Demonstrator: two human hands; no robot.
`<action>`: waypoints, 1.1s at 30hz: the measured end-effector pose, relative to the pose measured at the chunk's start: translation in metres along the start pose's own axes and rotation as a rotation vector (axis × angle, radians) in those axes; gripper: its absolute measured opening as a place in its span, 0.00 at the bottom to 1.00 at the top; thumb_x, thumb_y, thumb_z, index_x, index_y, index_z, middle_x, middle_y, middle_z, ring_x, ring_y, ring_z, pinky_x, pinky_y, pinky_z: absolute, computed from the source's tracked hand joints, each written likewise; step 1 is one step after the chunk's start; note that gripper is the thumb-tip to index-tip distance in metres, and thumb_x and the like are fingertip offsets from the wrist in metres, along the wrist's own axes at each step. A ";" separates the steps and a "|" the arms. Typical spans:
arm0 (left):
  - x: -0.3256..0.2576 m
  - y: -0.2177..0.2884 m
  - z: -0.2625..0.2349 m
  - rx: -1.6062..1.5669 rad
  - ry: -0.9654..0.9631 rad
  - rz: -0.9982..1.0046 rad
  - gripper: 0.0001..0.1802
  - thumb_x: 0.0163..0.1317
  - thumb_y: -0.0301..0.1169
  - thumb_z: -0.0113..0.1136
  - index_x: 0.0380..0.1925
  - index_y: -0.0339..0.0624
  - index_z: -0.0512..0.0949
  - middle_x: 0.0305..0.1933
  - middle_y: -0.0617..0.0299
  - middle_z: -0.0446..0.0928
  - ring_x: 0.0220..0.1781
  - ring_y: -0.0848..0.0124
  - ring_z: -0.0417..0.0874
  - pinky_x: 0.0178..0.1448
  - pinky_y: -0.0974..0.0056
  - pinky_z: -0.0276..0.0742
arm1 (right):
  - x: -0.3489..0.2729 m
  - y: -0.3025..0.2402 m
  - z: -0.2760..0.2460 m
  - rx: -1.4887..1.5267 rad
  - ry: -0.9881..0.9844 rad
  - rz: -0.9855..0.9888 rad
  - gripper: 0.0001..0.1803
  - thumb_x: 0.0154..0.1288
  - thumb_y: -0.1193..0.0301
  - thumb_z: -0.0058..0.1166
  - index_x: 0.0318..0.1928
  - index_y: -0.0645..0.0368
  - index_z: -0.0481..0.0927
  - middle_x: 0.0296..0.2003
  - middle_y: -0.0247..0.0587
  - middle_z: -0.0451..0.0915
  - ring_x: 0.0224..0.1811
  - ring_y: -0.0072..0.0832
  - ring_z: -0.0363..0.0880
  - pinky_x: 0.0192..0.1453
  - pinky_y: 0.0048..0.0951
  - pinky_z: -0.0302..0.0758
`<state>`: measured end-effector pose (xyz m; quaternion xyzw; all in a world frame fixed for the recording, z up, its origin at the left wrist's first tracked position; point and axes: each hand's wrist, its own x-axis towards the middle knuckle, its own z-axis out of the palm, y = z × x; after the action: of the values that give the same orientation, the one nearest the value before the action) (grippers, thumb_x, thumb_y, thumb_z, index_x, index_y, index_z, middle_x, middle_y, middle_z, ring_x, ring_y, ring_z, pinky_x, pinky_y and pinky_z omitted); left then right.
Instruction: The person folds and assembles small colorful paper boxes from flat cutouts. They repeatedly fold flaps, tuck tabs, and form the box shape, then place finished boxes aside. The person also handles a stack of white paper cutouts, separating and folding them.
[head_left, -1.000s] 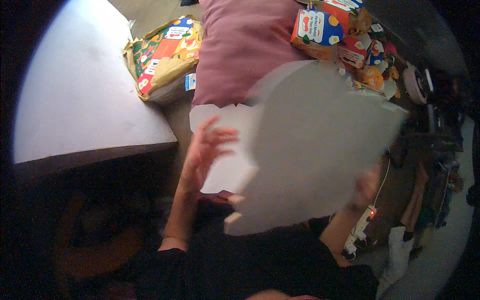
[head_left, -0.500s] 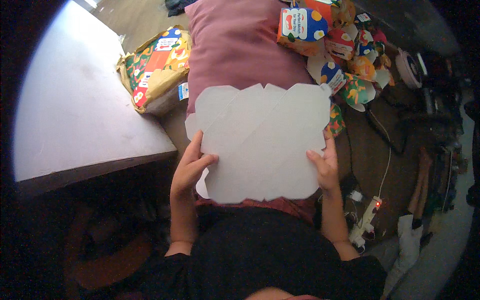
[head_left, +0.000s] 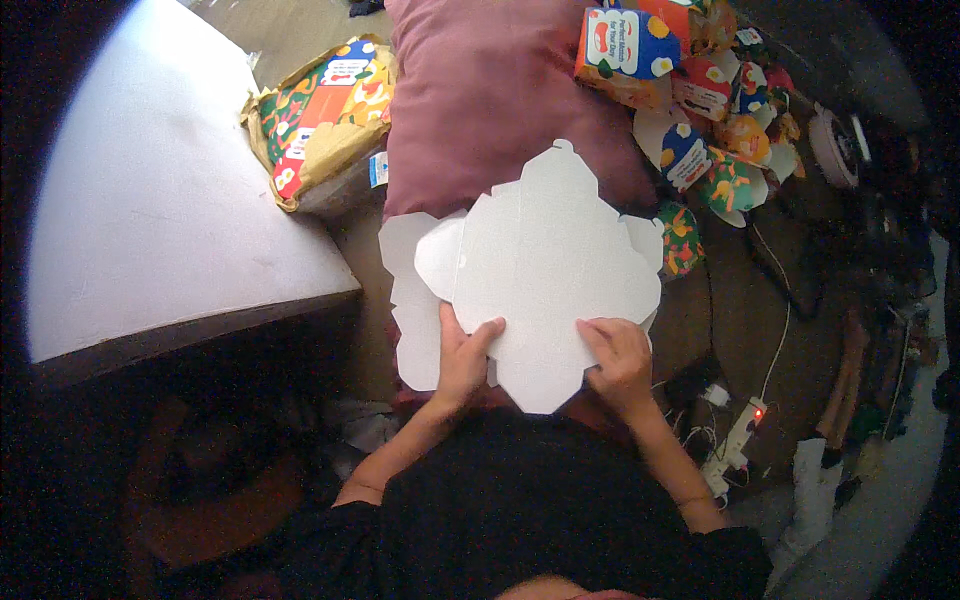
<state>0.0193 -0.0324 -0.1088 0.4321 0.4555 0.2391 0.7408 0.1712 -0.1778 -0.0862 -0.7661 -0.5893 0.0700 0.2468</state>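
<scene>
Both hands hold a flat white cardboard box blank [head_left: 545, 270] with angled tabs along its edges. My left hand [head_left: 464, 358] is closed on its lower left edge, thumb on top. At the lower right edge, my right hand [head_left: 622, 362] pinches it between thumb and fingers. A second white cardboard sheet [head_left: 413, 335] shows past the left side of the held blank; most of it is hidden. White tabs also stick out at the right, but I cannot tell which sheet they belong to. Beneath lies a mauve pillow [head_left: 480, 100].
At the upper right, several colourful printed folded boxes [head_left: 630, 50] lie heaped. A brown paper-wrapped pack [head_left: 325, 120] of printed cardboard sits left of the pillow, next to a white-topped table [head_left: 180, 220]. A power strip [head_left: 735, 440] with a red light and cables lies at the right.
A white blank now lies turned in my hands, with tabs pointing up and down. More of another sheet shows at its left. My hands have come closer together.
</scene>
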 end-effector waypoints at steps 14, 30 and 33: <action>0.028 0.000 -0.057 1.276 -0.245 1.085 0.21 0.40 0.25 0.63 0.41 0.44 0.77 0.44 0.59 0.76 0.48 0.57 0.75 0.53 0.55 0.70 | -0.010 0.020 0.027 0.014 -0.091 0.153 0.22 0.44 0.85 0.48 0.44 0.57 0.77 0.40 0.47 0.74 0.43 0.42 0.76 0.46 0.37 0.75; 0.074 0.006 -0.034 1.243 -0.320 0.648 0.14 0.51 0.36 0.66 0.33 0.40 0.76 0.25 0.57 0.75 0.30 0.59 0.77 0.35 0.58 0.73 | 0.071 0.059 0.019 0.044 -0.614 0.234 0.20 0.57 0.57 0.57 0.42 0.58 0.74 0.29 0.52 0.80 0.34 0.48 0.79 0.40 0.46 0.74; 0.075 0.000 -0.034 1.274 -0.260 0.569 0.15 0.49 0.37 0.67 0.33 0.43 0.75 0.25 0.60 0.75 0.29 0.61 0.77 0.32 0.59 0.70 | 0.072 0.058 0.026 0.014 -0.633 0.283 0.18 0.57 0.58 0.56 0.43 0.56 0.73 0.29 0.50 0.81 0.33 0.48 0.80 0.38 0.47 0.74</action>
<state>0.0244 0.0381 -0.1514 0.9085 0.2842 0.0567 0.3011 0.2323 -0.1134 -0.1222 -0.7788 -0.5240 0.3419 0.0450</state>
